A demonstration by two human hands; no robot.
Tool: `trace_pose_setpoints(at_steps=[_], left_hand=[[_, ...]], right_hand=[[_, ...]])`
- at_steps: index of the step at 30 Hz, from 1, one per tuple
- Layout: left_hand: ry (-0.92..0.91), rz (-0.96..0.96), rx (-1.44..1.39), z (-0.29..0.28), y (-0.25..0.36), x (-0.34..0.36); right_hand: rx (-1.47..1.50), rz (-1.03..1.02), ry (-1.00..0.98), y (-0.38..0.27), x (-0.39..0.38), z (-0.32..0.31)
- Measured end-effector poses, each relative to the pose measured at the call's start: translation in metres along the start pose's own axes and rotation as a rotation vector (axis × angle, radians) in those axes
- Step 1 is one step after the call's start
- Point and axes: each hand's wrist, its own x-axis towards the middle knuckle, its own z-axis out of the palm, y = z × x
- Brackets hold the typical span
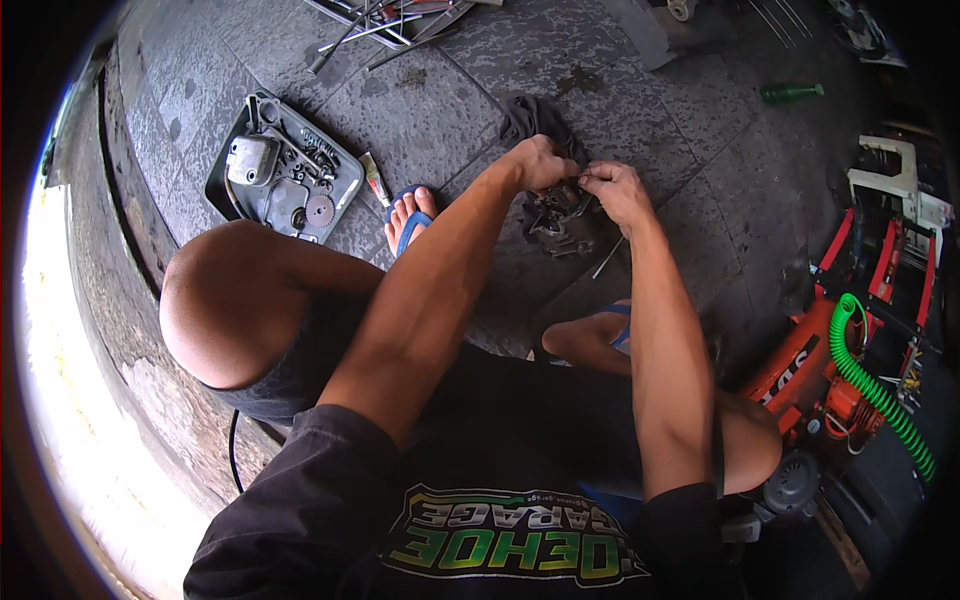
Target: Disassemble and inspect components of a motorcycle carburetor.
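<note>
Head: curled fingers [602, 173] at metal part [562, 228]

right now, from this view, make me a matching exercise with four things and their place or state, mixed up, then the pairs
1. tray
2. bottle
3. coiled hose
4. dark cloth

A. bunched up next to the left hand
B. holding metal parts
C. stretched out beside the red machine
D. lying on the floor

Pairs: 1-B, 2-D, 3-C, 4-A

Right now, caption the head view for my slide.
Left hand and right hand close together at dark metal assembly over grey floor tiles.
</note>
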Motion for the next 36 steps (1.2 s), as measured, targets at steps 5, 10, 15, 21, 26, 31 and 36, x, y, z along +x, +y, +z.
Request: trace_pose_setpoints(at_steps=[5,10,15,21,26,31,36], left_hand=[[-0.09,0.151,0.1,-0.002,-0.002,0.002],[-0.115,0.208,0.072,0.0,-0.002,0.001],[-0.06,0.111,0.104,-0.001,0.002,-0.001],[-0.067,0.114,0.079,-0.002,0.004,-0.004],[-0.08,0.145,0.028,-0.001,0.002,-0.004],[-0.087,0.171,0.014,-0.001,0.001,-0.002],[-0.063,0.104,0.106,0.0,0.002,0.0]], right_hand=[[0.041,0.096,-0.052,-0.001,0.001,-0.001],[0.038,0.005,0.0,0.005,0.004,0.001],[0.034,0.018,-0.005,0.009,0.006,0.002],[0.048,0.059,-0.033,0.006,0.006,-0.001],[0.065,0.154,-0.019,0.002,0.008,0.004],[0.065,0.181,0.012,0.004,0.01,0.006],[0.064,0.164,0.017,0.005,0.01,0.004]])
